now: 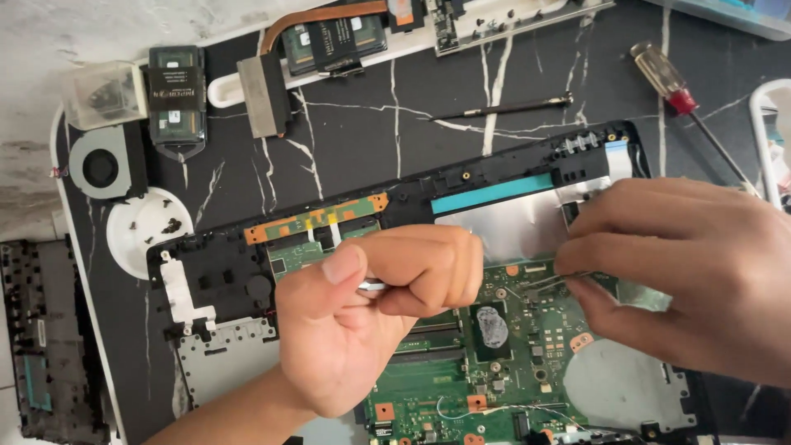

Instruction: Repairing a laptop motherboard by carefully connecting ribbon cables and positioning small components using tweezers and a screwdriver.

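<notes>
An opened laptop base (214, 288) lies on the dark marbled table, its green motherboard (445, 371) exposed with a bare processor chip (493, 326) in the middle. My left hand (371, 313) is fisted over the board, gripping a small silvery tool (372, 286) that barely shows between thumb and fingers. My right hand (684, 264) hovers at the board's right side, its fingertips pinching thin wires (544, 282) near a silver shield plate (511, 227). A teal strip (492, 194) runs along the base's upper edge.
A round cooling fan (100, 167), a white dish of screws (148, 231) and a memory module (176, 95) sit at the upper left. A copper heat pipe (321, 16), a thin black rod (503, 107) and a red-handled screwdriver (671, 86) lie along the top. A black panel (45, 330) rests at far left.
</notes>
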